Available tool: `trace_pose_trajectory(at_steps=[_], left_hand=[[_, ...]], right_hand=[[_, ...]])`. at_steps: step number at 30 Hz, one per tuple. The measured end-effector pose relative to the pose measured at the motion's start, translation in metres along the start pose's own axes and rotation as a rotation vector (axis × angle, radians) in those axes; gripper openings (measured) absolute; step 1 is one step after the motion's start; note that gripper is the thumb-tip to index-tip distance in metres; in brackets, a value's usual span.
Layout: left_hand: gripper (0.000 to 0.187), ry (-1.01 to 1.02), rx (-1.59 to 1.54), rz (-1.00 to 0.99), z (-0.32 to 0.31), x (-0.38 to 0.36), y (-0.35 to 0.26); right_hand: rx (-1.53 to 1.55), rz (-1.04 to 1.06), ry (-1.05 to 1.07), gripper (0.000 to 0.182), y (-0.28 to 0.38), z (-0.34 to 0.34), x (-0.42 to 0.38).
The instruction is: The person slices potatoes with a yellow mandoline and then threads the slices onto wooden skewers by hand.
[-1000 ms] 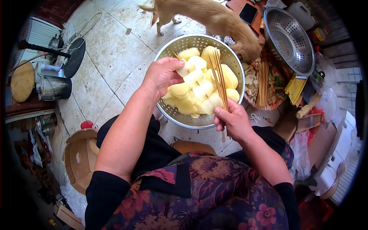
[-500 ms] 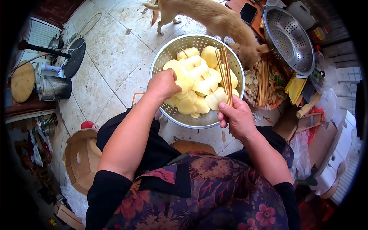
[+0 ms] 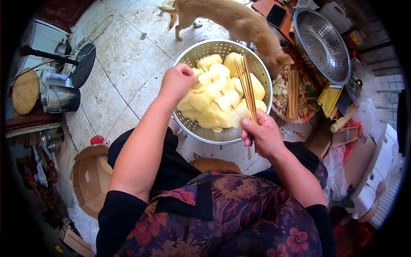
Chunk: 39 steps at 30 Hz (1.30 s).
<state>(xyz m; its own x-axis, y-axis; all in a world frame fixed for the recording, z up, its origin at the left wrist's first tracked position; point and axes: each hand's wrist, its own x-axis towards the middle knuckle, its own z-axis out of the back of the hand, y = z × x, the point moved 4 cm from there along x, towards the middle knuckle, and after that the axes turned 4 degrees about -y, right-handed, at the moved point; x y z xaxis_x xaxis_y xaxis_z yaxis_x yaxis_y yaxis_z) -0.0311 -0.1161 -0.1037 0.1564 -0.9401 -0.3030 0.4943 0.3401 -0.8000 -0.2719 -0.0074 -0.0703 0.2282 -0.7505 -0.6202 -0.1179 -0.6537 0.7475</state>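
Note:
A metal colander [image 3: 266, 105] in front of me holds peeled, pale yellow potato slices [image 3: 208, 118] and thicker potato pieces [image 3: 257, 88]. Over its left rim is my left hand [image 3: 177, 81], thumb and fingers pinched together; I cannot tell what is between them. My right hand [image 3: 263, 133], at the near right rim, is closed round a bundle of thin wooden skewers [image 3: 247, 88] that slants up across the bowl. One round potato slice [image 3: 238, 115] sits right at the right thumb.
A tan dog [image 3: 244, 21] stands just behind the colander, its head by a heap of vegetable scraps and more skewers [image 3: 293, 92]. A second colander [image 3: 322, 45] leans at the far right, near a phone [image 3: 276, 15]. A cardboard box [image 3: 90, 180] stands at left.
My left hand has moved up and left from the slices to the rim. The right hand has stayed nearly in place with the skewers. The dog's head has shifted slightly right.

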Motion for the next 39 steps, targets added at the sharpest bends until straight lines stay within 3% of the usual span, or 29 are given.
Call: trace_pose_trajectory(at_steps=[1,3,7,19,39], left_hand=[[0.01,-0.003,0.0,-0.001,0.002,0.0,-0.004],[0.017,-0.085,-0.599,0.224,0.01,-0.001,-0.008],[0.022,-0.08,-0.874,0.254,0.016,0.001,-0.007],[0.023,-0.125,-0.937,0.152,0.019,0.005,-0.007],[0.024,-0.152,-0.919,0.151,0.018,0.0,-0.01]], right_hand=[[-0.014,-0.01,0.017,0.018,-0.001,-0.001,0.0],[-0.024,-0.02,0.031,0.018,-0.001,-0.003,-0.002],[-0.047,-0.034,0.05,0.019,0.0,-0.006,-0.004],[-0.035,-0.035,0.08,0.019,-0.002,-0.008,-0.004],[-0.052,0.002,0.06,0.015,-0.002,-0.008,-0.005]])
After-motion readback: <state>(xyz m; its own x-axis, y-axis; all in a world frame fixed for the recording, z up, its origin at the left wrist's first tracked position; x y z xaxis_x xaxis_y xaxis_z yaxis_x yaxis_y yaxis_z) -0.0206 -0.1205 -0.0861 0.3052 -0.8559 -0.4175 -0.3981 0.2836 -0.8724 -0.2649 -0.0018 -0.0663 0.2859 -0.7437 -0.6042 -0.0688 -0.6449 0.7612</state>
